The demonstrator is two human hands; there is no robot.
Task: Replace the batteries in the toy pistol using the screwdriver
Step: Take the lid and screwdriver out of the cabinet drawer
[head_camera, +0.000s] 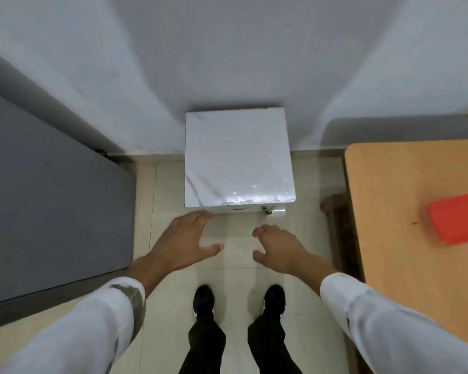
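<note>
No toy pistol, screwdriver or batteries show in this view. My left hand (185,238) is stretched forward with fingers spread, its fingertips just short of the front left corner of a small white marble-topped table (235,157). My right hand (277,245) hovers palm down in front of the table's right half, fingers loosely curled and holding nothing. Both arms wear white sleeves. I stand on the tiled floor, and my two dark shoes are below the hands.
The small table stands against a white wall. A grey surface (46,198) fills the left side. A wooden table (395,211) is at the right, with a red square lid or container (458,222) on it. Beige floor tiles lie between them.
</note>
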